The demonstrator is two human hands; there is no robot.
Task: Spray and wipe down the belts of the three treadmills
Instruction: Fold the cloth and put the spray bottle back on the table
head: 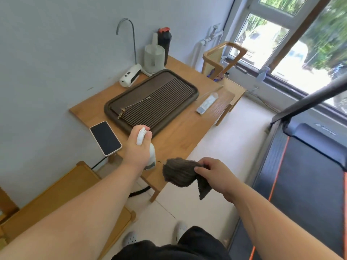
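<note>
The left hand (138, 150) grips the spray bottle (152, 156) over the near edge of the table (187, 136). The bottle is about upright, its nozzle toward the tray (150, 98). The right hand (214, 171) pinches a dark cloth (180, 174) just beside it. A phone (105, 138) lies to the left. The treadmill belt (308, 175) is apart, at right.

1. Wooden table (184, 132) set against a pale wall.
2. Dark ribbed tray (169, 94) flat on table centre; thin stick (135, 106) lying across the ribs.
3. Phone (105, 138) face up, screen dark, at near-left table edge, just beside tray.
4. White pump unit (130, 75) with tall gooseneck spout (129, 25) behind tray, by wall.
5. Pale jug (154, 57) and dark bottle (165, 44), red cap, upright at far edge.
6. Slim wrapped item (206, 103) right of tray, possibly a remote; blurred.
7. Wooden chair (221, 59) beyond table, below window (281, 34).
8. Wooden bench (56, 194) at lower left; black cable (98, 162) below phone.
</note>
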